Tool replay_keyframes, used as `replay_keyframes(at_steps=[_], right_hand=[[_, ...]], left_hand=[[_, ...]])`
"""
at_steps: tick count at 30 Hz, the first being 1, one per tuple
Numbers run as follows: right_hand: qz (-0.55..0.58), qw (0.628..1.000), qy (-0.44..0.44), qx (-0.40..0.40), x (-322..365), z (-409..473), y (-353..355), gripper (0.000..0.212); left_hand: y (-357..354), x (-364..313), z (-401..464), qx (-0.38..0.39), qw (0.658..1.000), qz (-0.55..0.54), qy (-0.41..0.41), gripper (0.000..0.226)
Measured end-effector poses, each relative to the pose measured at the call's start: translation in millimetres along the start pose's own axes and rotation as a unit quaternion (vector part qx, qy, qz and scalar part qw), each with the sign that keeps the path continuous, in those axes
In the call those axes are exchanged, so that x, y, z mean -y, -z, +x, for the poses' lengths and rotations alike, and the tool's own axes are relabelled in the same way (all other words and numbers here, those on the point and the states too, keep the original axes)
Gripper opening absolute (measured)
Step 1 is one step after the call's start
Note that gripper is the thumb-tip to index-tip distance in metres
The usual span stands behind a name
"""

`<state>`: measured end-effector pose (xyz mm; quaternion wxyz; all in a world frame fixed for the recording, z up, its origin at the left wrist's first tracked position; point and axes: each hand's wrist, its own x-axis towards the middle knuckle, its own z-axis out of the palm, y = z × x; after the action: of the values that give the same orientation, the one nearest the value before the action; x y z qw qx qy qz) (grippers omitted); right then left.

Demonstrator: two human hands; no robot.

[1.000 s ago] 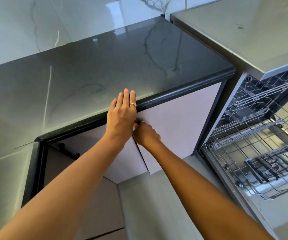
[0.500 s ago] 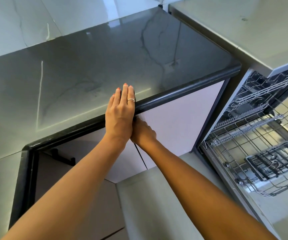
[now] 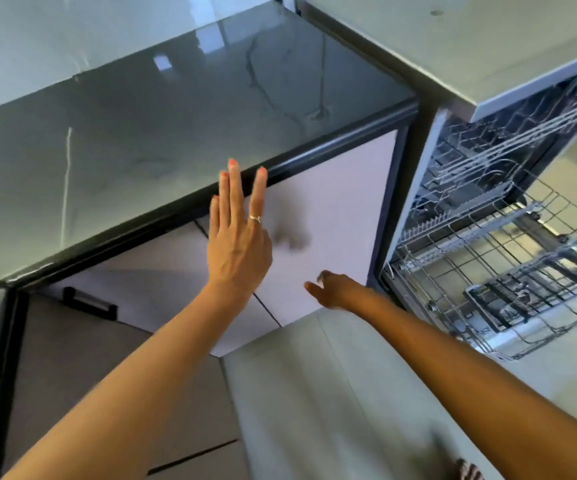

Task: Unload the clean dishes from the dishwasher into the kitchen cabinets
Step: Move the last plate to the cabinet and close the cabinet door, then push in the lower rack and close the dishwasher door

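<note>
The dishwasher (image 3: pixel 487 209) stands open at the right, its wire racks (image 3: pixel 508 271) pulled out with no dishes that I can make out. A pale cabinet door (image 3: pixel 332 209) sits shut under the dark countertop (image 3: pixel 183 119), just left of the dishwasher. My left hand (image 3: pixel 238 244) hovers flat in front of the cabinet doors, fingers spread, holding nothing. My right hand (image 3: pixel 332 291) hangs lower, by the bottom of that door, fingers loosely curled and empty.
Another cabinet door with a black handle (image 3: pixel 89 303) lies at the lower left, under the counter's corner. The dishwasher's grey top (image 3: pixel 453 39) fills the upper right. Light floor tiles (image 3: pixel 314 393) spread below my arms.
Both hands have come off the top edge of the cabinet door. The left has lifted away flat, and the right has dropped to the door's lower part. The view has tilted.
</note>
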<state>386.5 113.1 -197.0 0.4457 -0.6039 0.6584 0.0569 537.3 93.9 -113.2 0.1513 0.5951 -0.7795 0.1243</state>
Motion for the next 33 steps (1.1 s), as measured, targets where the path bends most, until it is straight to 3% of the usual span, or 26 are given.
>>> replay_keyframes(at_steps=[10, 15, 20, 26, 33], right_hand=[[0.084, 0.992, -0.089, -0.021, -250, -38, 62, 0.039], [0.122, 0.98, -0.157, -0.001, -377, -70, 99, 0.036], [0.143, 0.963, -0.225, -0.035, -482, -89, 124, 0.053], [0.169, 0.953, -0.247, -0.042, -538, -85, 123, 0.05], [0.186, 0.951, -0.246, 0.013, -547, -55, 111, 0.051]], left_hand=[[-89, -218, -36, 0.204, 0.966, 0.02, -0.158, 0.099], [-115, -332, -24, 0.277, 0.943, 0.014, -0.184, 0.09], [-136, -430, -10, 0.328, 0.916, 0.002, -0.231, 0.078], [-167, -485, -11, 0.399, 0.888, -0.008, -0.227, 0.071], [-201, -495, -13, 0.445, 0.866, -0.007, -0.228, 0.076]])
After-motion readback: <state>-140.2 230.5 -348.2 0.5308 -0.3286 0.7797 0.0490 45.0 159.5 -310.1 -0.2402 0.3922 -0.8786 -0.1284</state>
